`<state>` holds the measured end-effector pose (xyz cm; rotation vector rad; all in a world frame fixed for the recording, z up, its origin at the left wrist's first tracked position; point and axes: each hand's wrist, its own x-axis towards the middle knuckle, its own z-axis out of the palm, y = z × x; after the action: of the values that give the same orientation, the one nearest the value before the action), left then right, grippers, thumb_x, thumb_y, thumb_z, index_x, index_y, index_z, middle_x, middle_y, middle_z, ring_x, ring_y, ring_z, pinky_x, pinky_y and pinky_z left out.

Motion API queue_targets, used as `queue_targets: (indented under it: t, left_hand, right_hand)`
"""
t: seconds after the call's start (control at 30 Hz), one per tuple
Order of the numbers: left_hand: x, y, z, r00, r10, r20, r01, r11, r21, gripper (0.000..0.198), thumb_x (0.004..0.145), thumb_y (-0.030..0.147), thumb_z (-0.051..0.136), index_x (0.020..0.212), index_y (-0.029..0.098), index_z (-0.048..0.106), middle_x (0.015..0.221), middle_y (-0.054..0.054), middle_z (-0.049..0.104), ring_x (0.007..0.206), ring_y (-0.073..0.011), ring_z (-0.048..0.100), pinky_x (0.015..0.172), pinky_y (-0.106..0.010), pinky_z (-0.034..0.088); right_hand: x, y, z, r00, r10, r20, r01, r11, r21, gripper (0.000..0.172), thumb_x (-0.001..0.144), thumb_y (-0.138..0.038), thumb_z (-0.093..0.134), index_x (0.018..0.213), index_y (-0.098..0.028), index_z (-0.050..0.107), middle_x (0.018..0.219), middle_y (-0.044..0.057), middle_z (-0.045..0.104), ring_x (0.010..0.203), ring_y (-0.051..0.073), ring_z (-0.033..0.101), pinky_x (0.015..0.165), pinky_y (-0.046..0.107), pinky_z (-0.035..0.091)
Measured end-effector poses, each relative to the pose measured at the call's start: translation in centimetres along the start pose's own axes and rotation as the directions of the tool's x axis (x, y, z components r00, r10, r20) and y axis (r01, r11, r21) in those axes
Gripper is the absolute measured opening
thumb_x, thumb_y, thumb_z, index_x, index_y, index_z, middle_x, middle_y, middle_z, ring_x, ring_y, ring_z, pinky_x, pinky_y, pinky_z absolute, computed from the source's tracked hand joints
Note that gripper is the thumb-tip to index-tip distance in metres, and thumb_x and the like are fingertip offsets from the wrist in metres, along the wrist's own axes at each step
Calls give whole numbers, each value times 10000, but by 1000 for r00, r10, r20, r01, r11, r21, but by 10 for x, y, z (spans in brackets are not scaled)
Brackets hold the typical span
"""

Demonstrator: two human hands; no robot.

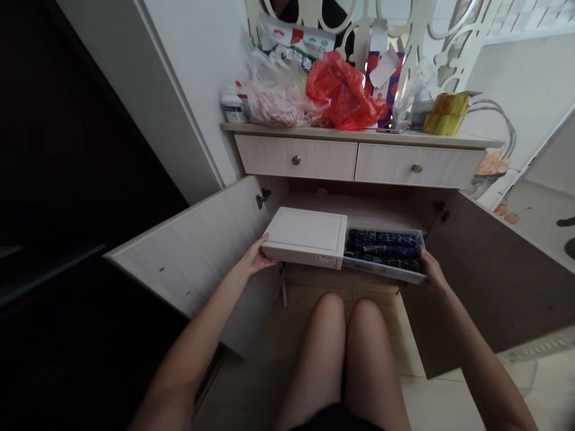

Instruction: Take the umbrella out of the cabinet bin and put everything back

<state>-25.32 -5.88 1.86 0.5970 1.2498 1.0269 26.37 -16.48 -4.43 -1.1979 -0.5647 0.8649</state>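
Note:
I am crouched before an open low cabinet. A white flat box with a lid (306, 234) sits at the cabinet's front edge. My left hand (257, 257) grips its left end, fingers curled around the side. Beside it on the right is a clear plastic bin (381, 269) filled with rolled dark plaid fabric (381, 245). My right hand (432, 270) holds the bin's right front corner. The box and the bin touch side by side and stick out of the cabinet opening.
Both cabinet doors stand wide open, the left door (197, 251) and the right door (489, 275). Above are two shut drawers (359, 160). On top lie a red plastic bag (344, 90), clear bags, a yellow pack (447, 114). My knees (345, 335) are below.

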Motion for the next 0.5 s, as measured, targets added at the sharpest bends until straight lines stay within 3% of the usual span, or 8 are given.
queue_targets:
  t: [0.27,0.5]
  left_hand:
    - [-2,-10,15,1000,-13,8,13,1000,20,461,935,461,543,1321,210,529,907,-87,659,749,-241,680,784,-447,602]
    - [-6,-31,48,997,-58,52,55,998,40,497,905,494,574,1314,216,521,915,-80,657,729,-231,669,715,-399,600]
  right_hand:
    - [-4,-7,14,980,132,147,-135,991,15,447,776,-518,729,1119,-232,714,1018,38,774,1098,289,694,915,425,593]
    - [-3,12,47,956,149,252,-157,987,13,432,823,-517,699,1120,-203,693,1020,45,773,1017,249,716,917,388,576]
